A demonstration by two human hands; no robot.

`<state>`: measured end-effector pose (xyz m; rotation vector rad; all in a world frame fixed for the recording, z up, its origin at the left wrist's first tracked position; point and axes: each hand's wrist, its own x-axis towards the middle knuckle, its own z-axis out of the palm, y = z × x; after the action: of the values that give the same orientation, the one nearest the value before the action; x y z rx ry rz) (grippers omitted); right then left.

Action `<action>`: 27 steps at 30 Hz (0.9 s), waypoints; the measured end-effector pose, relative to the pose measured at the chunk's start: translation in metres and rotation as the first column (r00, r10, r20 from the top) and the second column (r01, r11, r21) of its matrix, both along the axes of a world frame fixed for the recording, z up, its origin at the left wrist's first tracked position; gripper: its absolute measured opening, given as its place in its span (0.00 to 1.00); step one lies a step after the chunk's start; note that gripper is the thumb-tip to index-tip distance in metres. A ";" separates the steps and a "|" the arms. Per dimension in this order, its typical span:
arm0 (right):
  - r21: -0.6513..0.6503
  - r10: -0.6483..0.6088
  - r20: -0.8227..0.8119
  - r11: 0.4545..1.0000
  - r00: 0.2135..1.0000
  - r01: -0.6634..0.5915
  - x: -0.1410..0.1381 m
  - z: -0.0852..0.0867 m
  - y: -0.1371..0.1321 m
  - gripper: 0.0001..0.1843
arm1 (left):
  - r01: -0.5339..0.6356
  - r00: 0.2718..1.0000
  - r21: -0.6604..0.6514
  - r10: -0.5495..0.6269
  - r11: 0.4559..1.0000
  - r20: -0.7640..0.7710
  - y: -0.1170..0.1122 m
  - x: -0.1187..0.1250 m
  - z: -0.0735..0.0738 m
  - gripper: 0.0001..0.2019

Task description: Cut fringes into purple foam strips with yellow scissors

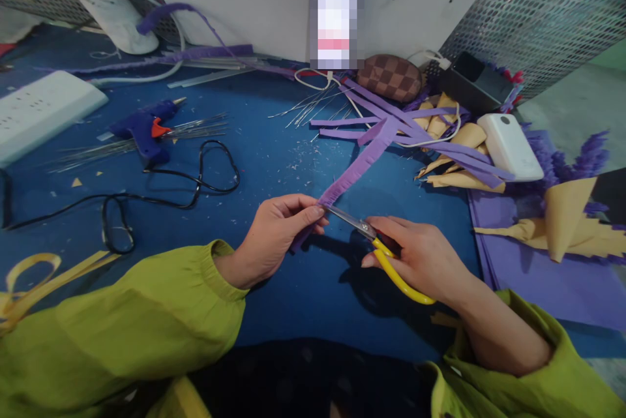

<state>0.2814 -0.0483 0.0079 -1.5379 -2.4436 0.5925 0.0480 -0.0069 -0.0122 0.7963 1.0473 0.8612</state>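
Observation:
My left hand (274,235) pinches the near end of a long purple crepe paper strip (364,157), thumb and fingers pressed together. The strip runs up and to the right toward a pile of more purple strips (391,119). My right hand (423,255) grips yellow-handled scissors (386,261). Their metal blades (349,221) point left and meet the strip's edge right beside my left fingertips. Both hands hover just above the blue table (274,150).
A blue glue gun (144,128) with its black cord (195,183) lies left, beside thin wires (190,126) and a white power strip (42,111). Tan paper cones (464,137), a white box (508,144), a checkered pouch (390,77) and purple sheets (552,274) crowd the right.

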 end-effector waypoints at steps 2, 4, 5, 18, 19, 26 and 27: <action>-0.014 0.003 -0.016 1.000 1.000 -0.003 0.000 0.001 0.000 0.28 | 0.007 1.000 -0.006 -0.007 1.000 0.012 0.000 0.000 -0.001 0.07; -0.024 0.006 -0.024 1.000 1.000 -0.006 0.001 0.001 -0.001 0.28 | 0.013 0.999 -0.003 -0.013 1.000 0.029 0.000 0.000 -0.001 0.06; -0.024 0.007 -0.026 1.000 1.000 -0.008 0.001 0.001 -0.001 0.28 | 0.014 0.999 0.001 -0.014 1.000 0.038 0.000 0.000 -0.001 0.06; -0.007 0.002 -0.040 1.000 0.999 -0.003 0.002 0.000 -0.001 0.29 | 0.022 0.999 0.002 -0.022 1.000 0.024 0.001 0.000 0.001 0.06; -0.010 0.001 -0.039 1.000 0.999 -0.001 0.002 0.001 -0.001 0.29 | 0.023 0.999 0.006 -0.024 1.000 0.030 0.001 0.000 0.001 0.06; -0.099 -0.001 -0.070 0.995 0.998 -0.006 0.003 0.003 0.001 0.27 | 0.048 0.998 0.018 -0.048 0.999 0.033 0.001 -0.002 0.001 0.07; -0.118 -0.002 -0.077 0.993 0.997 -0.007 0.003 0.003 0.001 0.26 | 0.051 0.998 0.016 -0.052 0.999 0.036 0.001 -0.002 0.001 0.07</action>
<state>0.2843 -0.0469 0.0108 -1.5244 -2.3926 0.7953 0.0459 -0.0059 -0.0108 0.8144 0.9854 0.8379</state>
